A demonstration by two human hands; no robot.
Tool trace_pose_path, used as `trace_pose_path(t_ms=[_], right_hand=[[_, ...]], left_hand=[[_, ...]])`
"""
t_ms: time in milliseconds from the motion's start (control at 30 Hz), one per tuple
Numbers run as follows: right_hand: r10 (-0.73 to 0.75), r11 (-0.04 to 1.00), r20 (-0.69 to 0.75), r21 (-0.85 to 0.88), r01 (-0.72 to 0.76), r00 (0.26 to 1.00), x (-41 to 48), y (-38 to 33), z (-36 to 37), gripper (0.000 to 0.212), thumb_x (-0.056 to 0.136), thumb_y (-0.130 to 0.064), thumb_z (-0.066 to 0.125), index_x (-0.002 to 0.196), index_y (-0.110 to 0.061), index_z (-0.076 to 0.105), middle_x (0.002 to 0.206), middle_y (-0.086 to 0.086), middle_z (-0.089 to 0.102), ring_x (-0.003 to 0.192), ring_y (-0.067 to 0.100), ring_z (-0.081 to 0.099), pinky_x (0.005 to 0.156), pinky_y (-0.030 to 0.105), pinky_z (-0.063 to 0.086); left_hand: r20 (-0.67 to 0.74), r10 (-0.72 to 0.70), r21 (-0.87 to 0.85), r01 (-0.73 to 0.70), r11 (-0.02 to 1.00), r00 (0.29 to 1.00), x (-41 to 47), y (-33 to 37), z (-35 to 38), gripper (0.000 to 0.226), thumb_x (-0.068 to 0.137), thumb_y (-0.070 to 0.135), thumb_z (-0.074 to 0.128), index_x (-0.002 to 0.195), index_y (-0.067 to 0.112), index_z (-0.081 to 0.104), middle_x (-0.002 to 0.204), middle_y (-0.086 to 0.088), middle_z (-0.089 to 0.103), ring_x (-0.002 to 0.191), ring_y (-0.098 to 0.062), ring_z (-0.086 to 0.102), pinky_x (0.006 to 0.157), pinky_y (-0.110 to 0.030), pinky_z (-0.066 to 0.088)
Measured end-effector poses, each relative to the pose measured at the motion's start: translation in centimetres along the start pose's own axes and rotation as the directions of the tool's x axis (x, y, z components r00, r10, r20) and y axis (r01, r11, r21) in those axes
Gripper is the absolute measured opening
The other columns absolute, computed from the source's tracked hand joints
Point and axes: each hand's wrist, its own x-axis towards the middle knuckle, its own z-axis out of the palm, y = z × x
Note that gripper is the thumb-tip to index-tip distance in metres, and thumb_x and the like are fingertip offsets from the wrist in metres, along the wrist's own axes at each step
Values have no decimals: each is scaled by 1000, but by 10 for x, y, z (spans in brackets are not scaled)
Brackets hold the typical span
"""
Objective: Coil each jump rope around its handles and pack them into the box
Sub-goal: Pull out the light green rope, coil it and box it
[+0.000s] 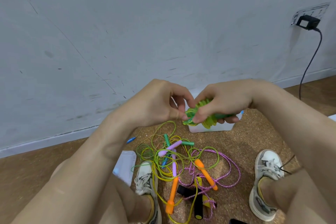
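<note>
My right hand (221, 102) grips a green jump rope (209, 120) whose cord is coiled round its handles, held above the white box (211, 128). My left hand (160, 103) pinches the loose end of that green cord at the bundle's left side. On the cork mat below lies a tangled pile of ropes: purple handles (170, 148), green handles (167, 139), orange handles (205, 173), black and yellow handles (198, 205), a pink braided rope (231, 165) and yellow-green cords (156, 154).
The box's white lid (125, 165) lies on the floor at left, by my left shoe (145, 178). My right shoe (265, 183) stands at right. A blue handle (131, 139) lies near the wall. A black cable (309, 63) hangs from a wall socket.
</note>
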Motion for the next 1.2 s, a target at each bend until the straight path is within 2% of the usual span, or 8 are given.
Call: trace_pose_path(t_ms=[100, 300, 433, 567, 733, 867, 1033, 1200], right_hand=[[-7, 1000, 23, 10, 7, 1000, 1, -1, 2, 33, 76, -42, 69, 77, -10, 63, 56, 8, 53, 36, 21, 43, 48, 27, 29], [-21, 998, 122, 57, 14, 992, 1, -1, 1, 38, 79, -40, 71, 86, -4, 63, 57, 8, 54, 36, 18, 44, 49, 25, 27], [-48, 997, 213, 76, 32, 976, 0, -2, 3, 47, 70, -44, 67, 90, -1, 60, 54, 6, 54, 33, 15, 44, 43, 20, 27], [-88, 991, 250, 120, 59, 964, -3, -1, 3, 48, 72, -40, 66, 92, 3, 58, 53, 7, 53, 32, 13, 43, 41, 18, 26], [-92, 989, 174, 129, 70, 981, -2, 2, 1, 49, 72, -44, 67, 91, 1, 60, 57, 9, 52, 33, 14, 42, 42, 20, 24], [-96, 982, 108, 170, 77, 990, -2, 2, -1, 39, 72, -44, 66, 83, -7, 60, 57, 8, 51, 33, 14, 41, 42, 19, 21], [-109, 978, 62, 184, 96, 992, -2, 2, -2, 36, 71, -43, 67, 85, -10, 62, 60, 10, 51, 35, 16, 40, 43, 21, 20], [-117, 979, 33, 172, 109, 993, 2, 4, 0, 42, 70, -44, 68, 87, -6, 60, 60, 10, 52, 36, 17, 41, 44, 22, 21]], left_hand=[[101, -83, -19, 85, 996, 991, 0, -2, -3, 29, 70, 3, 81, 86, 25, 69, 68, 7, 66, 64, -17, 63, 68, -24, 51], [240, -158, -219, 212, 952, 958, -6, -2, -7, 28, 67, -11, 76, 76, 13, 68, 61, 4, 68, 58, -7, 64, 61, -16, 52], [194, -94, -189, 132, 973, 976, -6, 2, -6, 28, 61, -2, 83, 67, 21, 69, 58, 9, 62, 54, -2, 55, 57, -14, 44], [136, -51, -157, 72, 985, 989, -5, 4, -4, 29, 57, 6, 87, 60, 28, 69, 61, 3, 60, 56, -6, 53, 57, -20, 43], [119, -74, -94, 85, 992, 990, -6, 3, -8, 23, 63, 5, 84, 67, 25, 72, 65, -6, 69, 62, -12, 60, 63, -32, 52], [160, -73, -203, 106, 973, 984, -9, -7, -16, 18, 78, 0, 71, 82, 18, 74, 74, -9, 71, 67, -8, 64, 66, -18, 51], [6, -96, -270, 94, 958, 995, -6, -12, -6, 12, 72, 3, 77, 74, 14, 73, 71, -15, 67, 62, -10, 58, 61, -19, 47], [-2, -29, -202, 28, 979, 1000, -1, -12, 0, 27, 73, -5, 76, 78, 20, 67, 74, 3, 65, 67, -8, 57, 64, -18, 50]])
